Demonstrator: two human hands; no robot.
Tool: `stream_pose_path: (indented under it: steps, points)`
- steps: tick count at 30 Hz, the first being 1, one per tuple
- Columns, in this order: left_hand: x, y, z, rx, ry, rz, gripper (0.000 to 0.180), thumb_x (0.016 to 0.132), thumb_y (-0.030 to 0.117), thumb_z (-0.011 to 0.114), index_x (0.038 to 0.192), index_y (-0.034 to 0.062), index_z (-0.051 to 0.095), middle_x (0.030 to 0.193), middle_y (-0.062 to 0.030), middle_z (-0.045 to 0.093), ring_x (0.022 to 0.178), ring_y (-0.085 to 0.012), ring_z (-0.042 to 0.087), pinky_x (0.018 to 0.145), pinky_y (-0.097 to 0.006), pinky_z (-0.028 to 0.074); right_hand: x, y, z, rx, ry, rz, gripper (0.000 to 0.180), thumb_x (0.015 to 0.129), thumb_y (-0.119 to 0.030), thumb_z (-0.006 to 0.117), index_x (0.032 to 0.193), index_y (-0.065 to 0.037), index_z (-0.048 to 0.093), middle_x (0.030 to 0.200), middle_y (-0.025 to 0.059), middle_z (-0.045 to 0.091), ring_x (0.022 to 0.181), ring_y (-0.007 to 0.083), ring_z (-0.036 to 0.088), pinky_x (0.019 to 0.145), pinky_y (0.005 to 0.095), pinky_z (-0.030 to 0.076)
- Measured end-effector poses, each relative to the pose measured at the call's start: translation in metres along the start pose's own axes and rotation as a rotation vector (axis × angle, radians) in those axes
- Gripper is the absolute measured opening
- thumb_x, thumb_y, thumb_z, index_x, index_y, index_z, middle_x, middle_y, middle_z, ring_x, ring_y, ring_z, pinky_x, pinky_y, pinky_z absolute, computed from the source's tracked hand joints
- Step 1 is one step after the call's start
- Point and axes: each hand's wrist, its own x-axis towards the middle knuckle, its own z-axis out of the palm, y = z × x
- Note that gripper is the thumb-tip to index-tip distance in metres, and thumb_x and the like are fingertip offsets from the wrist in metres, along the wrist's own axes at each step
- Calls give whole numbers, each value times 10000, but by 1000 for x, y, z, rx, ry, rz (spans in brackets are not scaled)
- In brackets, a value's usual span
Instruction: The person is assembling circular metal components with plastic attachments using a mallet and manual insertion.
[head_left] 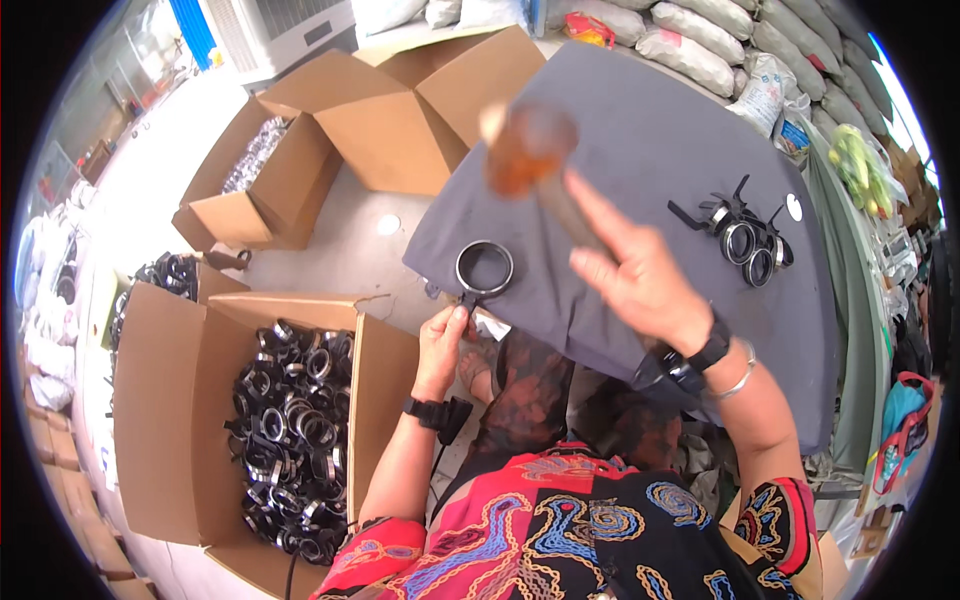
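My left hand (440, 345) pinches the black stem of a ring-shaped metal part (484, 292), dark with a shiny edge. The ring lies at the left corner of the grey cloth-covered table (640, 130). Raised over the table, my right hand (650, 285) grips the handle of a mallet (532, 150) and its index finger stretches along it. The mallet's amber-brown head is blurred, above and to the right of the ring. Several similar ring parts with black straps (740, 240) sit in a cluster at the table's right side.
An open cardboard box (160, 420) full of black and silver ring parts (295, 420) stands left of me. Farther off are a carton (300, 185) of shiny pieces and an open carton (385, 140). Stacked white sacks (690, 60) line the back right. A white disc (795, 207) lies on the table.
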Motion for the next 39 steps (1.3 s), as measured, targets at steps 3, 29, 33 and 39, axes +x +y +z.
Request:
stream_pose_path:
  steps: [3, 29, 33, 39]
  points:
    - [-4, -4, -13, -35, 42, -63, 353, 926, 339, 562, 729, 47, 586, 677, -6, 560, 670, -98, 513, 658, -255, 412, 47, -43, -15, 180, 41, 75, 631, 864, -66, 558, 1433, -48, 286, 1407, 194, 395, 1283, 294, 415, 999, 299, 384]
    - [0, 6, 4, -70, 17, -23, 355, 929, 321, 561, 700, 49, 568, 663, 9, 538, 654, -85, 484, 634, -252, 396, -58, -50, 22, 297, 156, 497, 684, 873, -75, 536, 1474, -108, 209, 1109, 129, 609, 776, 185, 590, 674, 294, 492]
    - [15, 1, -1, -3, -1, 5, 369, 950, 349, 521, 747, 46, 575, 697, -13, 548, 679, -112, 516, 672, -265, 424, -84, -25, 65, 247, -338, 509, 690, 822, -74, 596, 1436, -57, 280, 1359, 219, 440, 1210, 368, 469, 989, 371, 419]
    - [-1, 5, 2, -19, -17, -15, 360, 948, 335, 527, 740, 45, 574, 701, -16, 553, 686, -110, 520, 675, -267, 423, -20, -53, 54, 101, -62, 103, 713, 807, -75, 573, 1452, -157, 280, 657, 194, 569, 612, 378, 585, 588, 477, 477]
